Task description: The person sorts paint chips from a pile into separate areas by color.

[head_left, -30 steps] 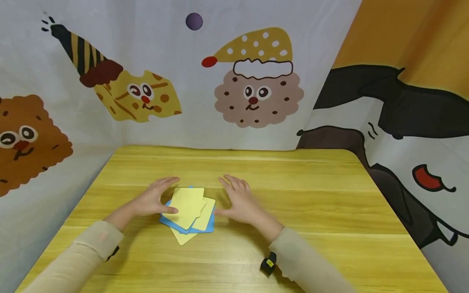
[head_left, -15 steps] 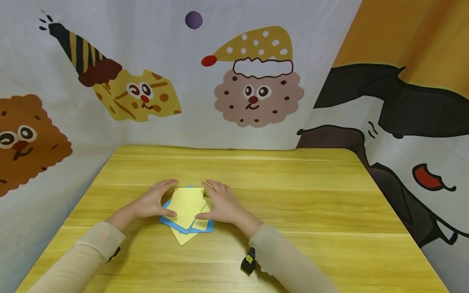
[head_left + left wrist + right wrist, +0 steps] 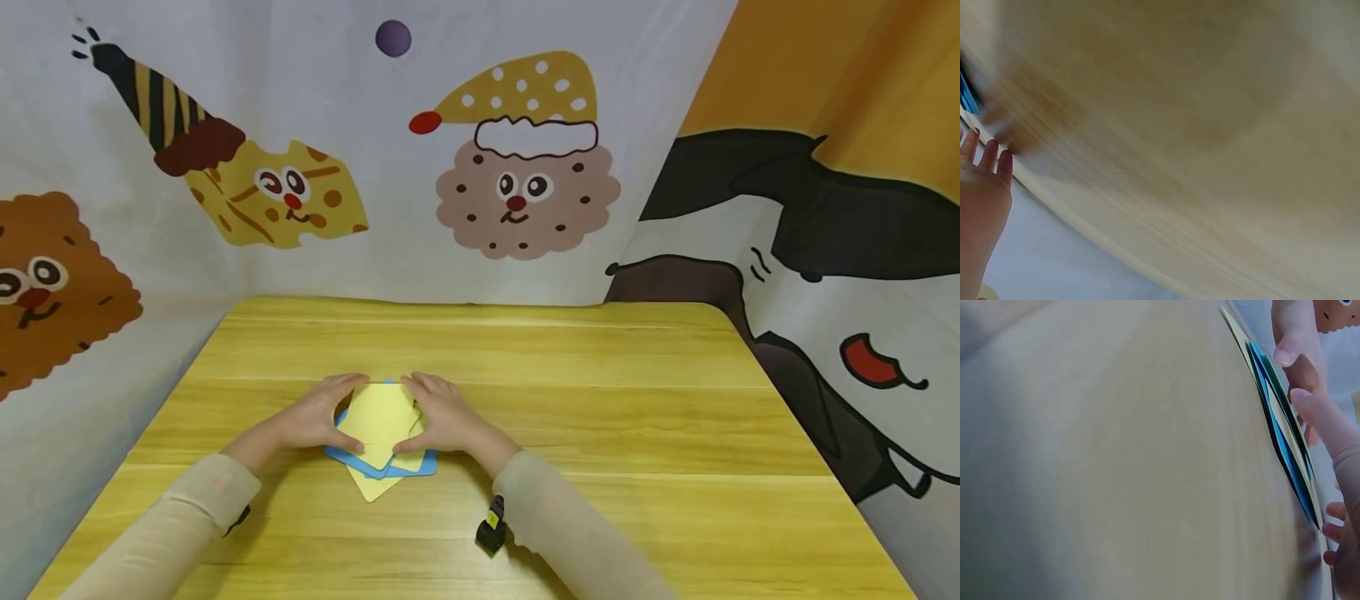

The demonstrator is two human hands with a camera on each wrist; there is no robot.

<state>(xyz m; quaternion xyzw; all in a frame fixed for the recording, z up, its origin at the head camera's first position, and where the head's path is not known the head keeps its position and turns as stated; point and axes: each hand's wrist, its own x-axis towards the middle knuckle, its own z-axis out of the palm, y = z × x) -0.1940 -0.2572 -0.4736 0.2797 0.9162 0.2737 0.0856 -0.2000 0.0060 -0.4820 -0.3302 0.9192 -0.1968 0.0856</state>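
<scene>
A loose pile of rounded yellow and blue cards lies on the table, a yellow card [image 3: 380,417] on top. Corners of a blue card [image 3: 347,458] and a lower yellow card [image 3: 369,488] stick out toward the near side. My left hand [image 3: 318,414] curves round the left of the pile, thumb over the top card. Opposite it, my right hand [image 3: 444,414] arches over the right side, its thumb near the left one. In the right wrist view, both thumbs hover close over the fanned card edges [image 3: 1272,412]. The left wrist view catches only a blue edge [image 3: 968,97] beyond the fingers.
The wood-grain table [image 3: 600,400] extends round the pile on every side. A printed cloth [image 3: 315,275] with cartoon figures hangs behind its far edge. A small black device [image 3: 491,527] is strapped at my right wrist.
My right hand has moved left from beside the pile to over its right side. The left hand has shifted slightly inward, its thumb lower on the top card. The cards lie as before.
</scene>
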